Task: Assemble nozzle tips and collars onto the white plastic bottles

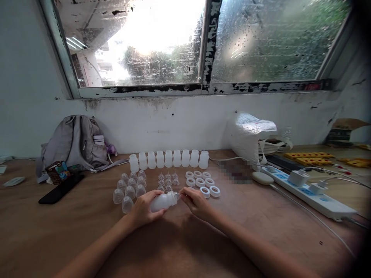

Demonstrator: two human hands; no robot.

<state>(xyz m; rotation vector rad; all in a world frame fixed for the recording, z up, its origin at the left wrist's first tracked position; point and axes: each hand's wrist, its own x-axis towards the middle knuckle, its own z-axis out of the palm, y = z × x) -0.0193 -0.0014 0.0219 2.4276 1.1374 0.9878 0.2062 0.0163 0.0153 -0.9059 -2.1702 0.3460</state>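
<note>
My left hand [143,210] is wrapped round a small white plastic bottle [162,201] that lies on its side, neck pointing right. My right hand [195,201] pinches at the bottle's neck, where a small clear nipple [176,194] sits. Behind the hands, on the wooden table [185,239], a row of several white bottles [168,158] stands upright. Several clear dome caps [130,187] lie to the left, several clear nipples [168,180] in the middle and several white rings [203,183] to the right.
A grey backpack [74,144] leans on the wall at the left, with a small box [58,172] and a black phone [61,189] in front. A white bag [251,135] and a power strip [307,191] with plugs and cables lie at the right.
</note>
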